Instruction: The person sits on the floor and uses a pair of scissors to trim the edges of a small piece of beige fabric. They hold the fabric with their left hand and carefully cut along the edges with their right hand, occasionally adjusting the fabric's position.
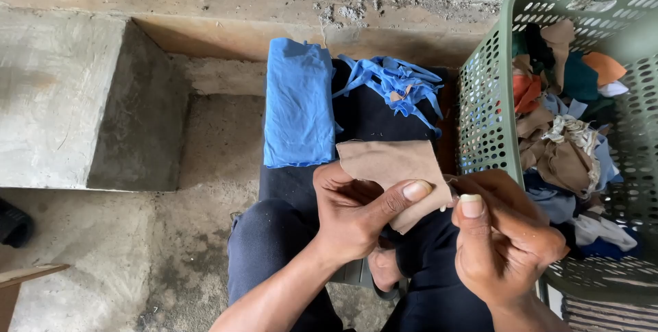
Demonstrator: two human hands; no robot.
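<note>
A tan piece of cloth is held between both hands over my lap. My left hand pinches its lower edge with thumb on top. My right hand grips the right corner, thumb raised. Just beyond lie a folded blue cloth and a loose bunch of blue strips on dark fabric.
A green perforated plastic basket stands at the right, full of mixed cloth scraps. A concrete step rises at the left. My knees in dark trousers fill the bottom. A dark object sits at the left edge.
</note>
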